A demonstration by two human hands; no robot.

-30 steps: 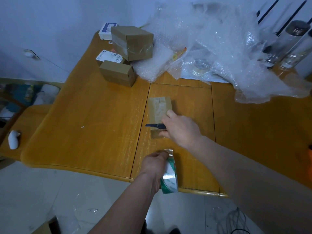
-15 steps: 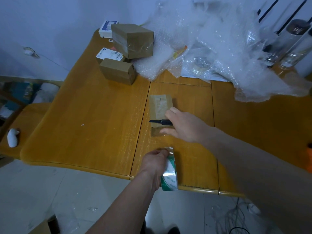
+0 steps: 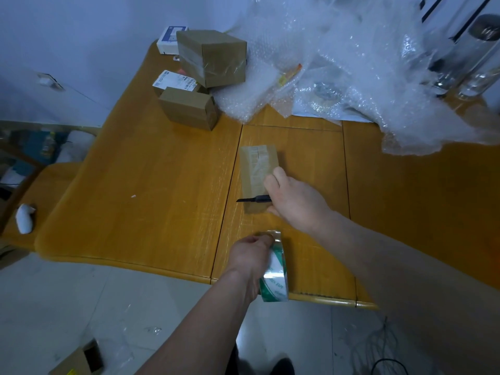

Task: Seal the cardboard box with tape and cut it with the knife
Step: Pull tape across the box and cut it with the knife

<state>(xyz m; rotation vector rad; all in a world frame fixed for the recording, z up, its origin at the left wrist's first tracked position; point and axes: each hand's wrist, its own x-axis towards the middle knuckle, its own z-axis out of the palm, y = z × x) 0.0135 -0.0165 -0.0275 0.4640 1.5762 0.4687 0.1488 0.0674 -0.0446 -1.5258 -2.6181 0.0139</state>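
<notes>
A small flat cardboard box (image 3: 255, 169) lies in the middle of the wooden table (image 3: 151, 185), with clear tape along its top. My right hand (image 3: 295, 201) rests on the box's near right corner and grips a black knife (image 3: 253, 199). Its blade points left across the box's near end. A strip of clear tape runs from the box toward me to the tape roll (image 3: 274, 274), green and white, which my left hand (image 3: 251, 259) holds near the table's front edge.
Three taped cardboard boxes (image 3: 211, 58) and a white carton (image 3: 169, 39) stand at the far left of the table. Bubble wrap (image 3: 338, 55) covers the far right, with glass bottles (image 3: 465, 58) behind it. An open box (image 3: 78, 358) lies on the floor.
My right hand with the knife has stayed at the box's near end, shifting only slightly. My left hand keeps the roll near the table's edge.
</notes>
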